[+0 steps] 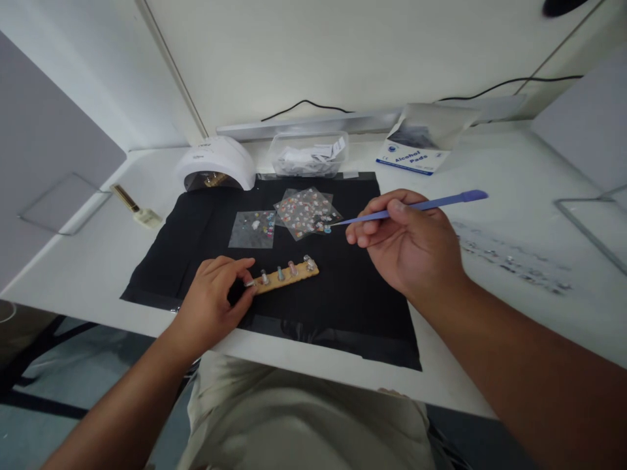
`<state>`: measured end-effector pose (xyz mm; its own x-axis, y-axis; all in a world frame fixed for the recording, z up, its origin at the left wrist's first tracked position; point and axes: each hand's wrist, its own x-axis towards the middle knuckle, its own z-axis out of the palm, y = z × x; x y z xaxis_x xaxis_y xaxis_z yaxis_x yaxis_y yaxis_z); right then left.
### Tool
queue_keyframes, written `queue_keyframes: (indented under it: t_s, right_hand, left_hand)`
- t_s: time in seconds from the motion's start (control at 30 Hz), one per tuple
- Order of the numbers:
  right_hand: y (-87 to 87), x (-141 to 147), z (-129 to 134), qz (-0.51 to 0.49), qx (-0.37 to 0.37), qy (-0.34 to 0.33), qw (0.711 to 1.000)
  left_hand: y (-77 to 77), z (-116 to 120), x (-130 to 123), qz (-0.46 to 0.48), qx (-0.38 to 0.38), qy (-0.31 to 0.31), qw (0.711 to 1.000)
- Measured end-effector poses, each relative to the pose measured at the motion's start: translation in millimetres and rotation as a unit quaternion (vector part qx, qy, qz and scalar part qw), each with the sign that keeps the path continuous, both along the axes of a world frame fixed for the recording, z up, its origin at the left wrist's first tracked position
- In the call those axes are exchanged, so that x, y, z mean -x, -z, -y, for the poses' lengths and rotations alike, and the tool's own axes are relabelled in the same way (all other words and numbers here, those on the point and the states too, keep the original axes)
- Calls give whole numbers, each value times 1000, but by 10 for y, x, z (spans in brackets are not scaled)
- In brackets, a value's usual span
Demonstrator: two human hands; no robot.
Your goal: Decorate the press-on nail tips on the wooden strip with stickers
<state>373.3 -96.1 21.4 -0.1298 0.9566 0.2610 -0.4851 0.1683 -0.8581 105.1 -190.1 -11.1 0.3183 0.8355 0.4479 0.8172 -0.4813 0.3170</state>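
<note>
My left hand [215, 294] pinches the left end of a tan, wavy-edged nail display strip [289, 279] between thumb and fingers. Several small nail tips [280, 273] stand along it, silvery, pinkish and greenish. My right hand [411, 241] grips slim blue tweezers [431, 202] like a pen, with the pale point aimed left and down. That point is at the right edge of a fanned stack of clear nail sticker sheets [306, 212]; whether it touches them I cannot tell. Beside the stack lies another clear sheet [245, 232] with a few coloured stickers.
A black mat [353, 300] covers the middle of the white table [490, 352]. Behind it stand a white nail lamp [218, 156], a clear box of packets [309, 156] and an alcohol pads box [416, 153]. A polish bottle [147, 217] lies left; shiny strips [514, 261] lie right.
</note>
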Motion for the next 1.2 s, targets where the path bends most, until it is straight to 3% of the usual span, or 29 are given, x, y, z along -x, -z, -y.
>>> queue_keyframes:
  t_s: [0.63,0.97,1.2]
  right_hand:
    - [18,-4,-15,-5,-3,-7,1000]
    - [-8,4,-2,-24,2,-11,1000]
    - [20,-1,-13,-11,-4,-8,1000]
  left_hand:
    - [29,-25,33,129,128,-21,983]
    - [39,-34,34,125,126,-18,984]
    - [-23,-26,-1,72,73,-18,995]
